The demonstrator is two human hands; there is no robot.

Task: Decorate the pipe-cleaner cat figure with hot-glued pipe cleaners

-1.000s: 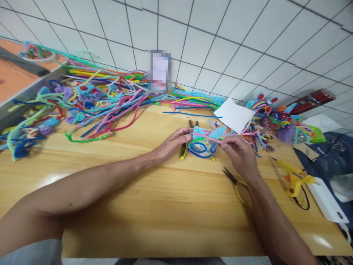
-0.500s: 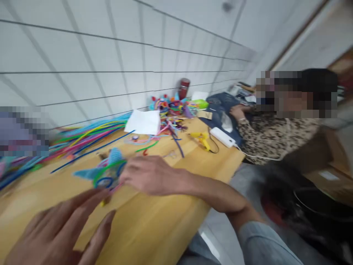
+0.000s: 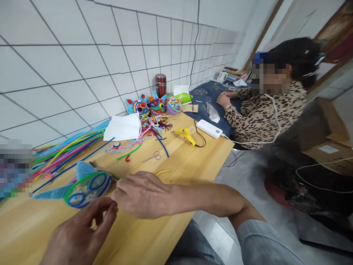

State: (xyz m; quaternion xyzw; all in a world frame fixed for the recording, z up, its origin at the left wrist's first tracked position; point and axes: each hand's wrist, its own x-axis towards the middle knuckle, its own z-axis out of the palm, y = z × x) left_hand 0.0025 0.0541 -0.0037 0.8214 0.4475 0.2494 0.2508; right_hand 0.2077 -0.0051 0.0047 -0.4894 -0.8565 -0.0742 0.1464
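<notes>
The clear, rounded craft piece (image 3: 89, 189), fuzzy blue ears and green rim, sits on the smooth wooden table (image 3: 198, 165) by both hands. Left hand (image 3: 79, 232) was splayed a moment ago, now it's loosely curled; right hand's (image 3: 143, 195) mostly closed, can't tell what either's gripping.

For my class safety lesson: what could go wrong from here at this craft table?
The yellow plastic glue gun lies directly on the wooden table; if hot, it might burn someone. The small metal scissors lie just beyond the right hand, which could brush them. The thin white cord beyond the table's edge could get snagged.
</notes>
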